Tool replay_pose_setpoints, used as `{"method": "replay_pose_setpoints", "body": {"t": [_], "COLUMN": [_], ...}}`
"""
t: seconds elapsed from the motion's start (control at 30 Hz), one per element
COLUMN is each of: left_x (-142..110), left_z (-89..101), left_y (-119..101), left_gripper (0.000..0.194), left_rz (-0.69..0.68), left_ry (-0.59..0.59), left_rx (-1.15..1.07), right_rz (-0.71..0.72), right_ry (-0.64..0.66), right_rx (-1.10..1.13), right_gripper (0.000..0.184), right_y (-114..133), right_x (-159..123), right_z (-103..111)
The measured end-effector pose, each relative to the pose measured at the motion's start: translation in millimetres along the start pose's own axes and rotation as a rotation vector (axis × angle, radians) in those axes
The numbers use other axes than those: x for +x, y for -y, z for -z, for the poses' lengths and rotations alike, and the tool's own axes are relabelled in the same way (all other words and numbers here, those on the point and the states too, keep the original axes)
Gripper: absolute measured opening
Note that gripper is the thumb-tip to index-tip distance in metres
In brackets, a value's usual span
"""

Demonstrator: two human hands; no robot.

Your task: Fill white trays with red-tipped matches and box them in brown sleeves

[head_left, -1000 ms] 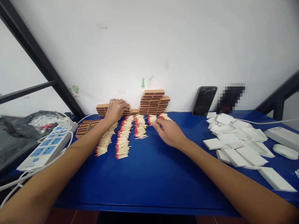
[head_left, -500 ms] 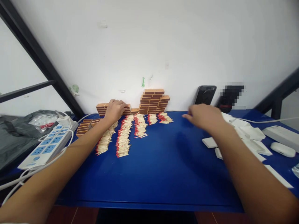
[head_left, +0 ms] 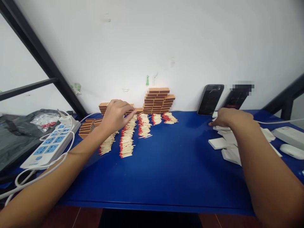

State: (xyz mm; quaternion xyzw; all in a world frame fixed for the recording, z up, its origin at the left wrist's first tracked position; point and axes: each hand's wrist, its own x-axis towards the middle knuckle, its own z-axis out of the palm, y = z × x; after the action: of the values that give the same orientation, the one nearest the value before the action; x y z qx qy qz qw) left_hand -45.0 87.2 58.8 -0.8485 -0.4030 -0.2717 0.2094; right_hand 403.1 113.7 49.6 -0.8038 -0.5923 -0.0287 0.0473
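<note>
My left hand [head_left: 118, 114] is over the left end of a low row of matchboxes [head_left: 103, 107], its thumb apart from its bent fingers. Nothing shows in its grasp. Beside it, loose red-tipped matches [head_left: 127, 139] lie in several long piles, and a taller stepped stack of matchboxes [head_left: 155, 103] stands against the wall. At the right, my right hand [head_left: 229, 117] reaches down among white matchbox trays [head_left: 217, 143]. Its fingertips are mostly hidden behind the hand, so whether it grips a tray is unclear.
Two dark phones lean on the wall, one a black phone [head_left: 211, 99]. A white power strip [head_left: 51, 142] with cables and a dark plastic bag [head_left: 21, 136] lie left. More matchboxes [head_left: 86, 127] lean by my left forearm. A white earbud case [head_left: 292, 151] sits far right.
My right hand has moved right and slightly down, to the white trays. My left hand has shifted slightly right, its thumb now spread from the fingers. The view has shifted a little.
</note>
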Motion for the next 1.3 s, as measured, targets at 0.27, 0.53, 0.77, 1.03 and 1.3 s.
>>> {"method": "replay_pose_setpoints", "body": {"t": [0.27, 0.53, 0.77, 1.03, 1.3], "left_x": [-37.1, -42.5, -55.9, -62.9, -65.9], "left_z": [18.5, 18.2, 11.3, -1.3, -0.2], "left_y": [-40.5, -47.4, -81.2, -86.3, -94.6], "left_gripper": [0.017, 0.029, 0.057, 0.05, 0.03], "left_rz": [-0.145, -0.318, -0.295, -0.237, -0.227], "left_ry": [-0.073, 0.005, 0.097, 0.189, 0.222], "left_rx": [-0.162, -0.054, -0.087, -0.085, -0.254], "right_rz": [-0.107, 0.496, 0.752, 0.94, 1.002], "right_ry": [0.237, 0.253, 0.327, 0.186, 0.16], "right_rx": [-0.096, 0.345, 0.792, 0.719, 0.711], "right_gripper": [0.022, 0.029, 0.037, 0.009, 0.004], "right_y": [16.4, 106.1, 141.5, 140.5, 143.4], "right_x": [-22.0, -103.8, -135.1, -105.5, -115.4], "right_z": [26.5, 11.8, -32.6, -56.7, -59.8]}}
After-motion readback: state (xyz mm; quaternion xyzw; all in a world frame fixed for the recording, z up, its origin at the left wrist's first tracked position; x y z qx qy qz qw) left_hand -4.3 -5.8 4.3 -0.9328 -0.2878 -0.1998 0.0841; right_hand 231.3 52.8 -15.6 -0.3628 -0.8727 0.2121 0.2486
